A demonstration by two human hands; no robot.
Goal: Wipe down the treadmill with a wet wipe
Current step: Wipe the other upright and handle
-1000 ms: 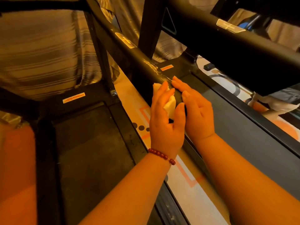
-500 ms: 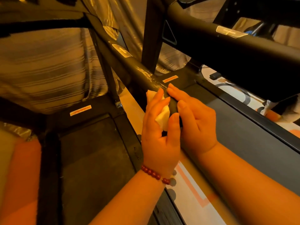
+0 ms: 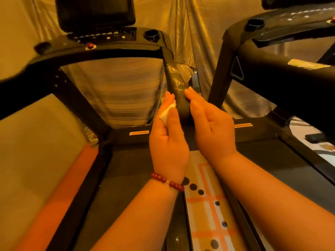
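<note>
A black treadmill fills the view, its right handrail [image 3: 178,89] running down from the console [image 3: 101,38] to my hands. My left hand [image 3: 167,136] holds a folded white wet wipe [image 3: 167,112] between thumb and fingers against the left side of the rail's end. My right hand [image 3: 208,124] lies with straight fingers along the rail's right side. The rail shows smeared streaks above my fingertips. The dark running belt [image 3: 130,178] lies below my left arm.
A second treadmill [image 3: 282,78] stands close on the right, its handrail reaching over its own belt. Draped striped curtain [image 3: 119,98] hangs behind the machines. A patterned floor strip [image 3: 208,205] with dots runs between the two decks. An orange band [image 3: 59,187] borders the left.
The camera has tilted up, bringing the console and screen into view. Both hands stay at the end of the handrail, now on either side of it instead of close together over it.
</note>
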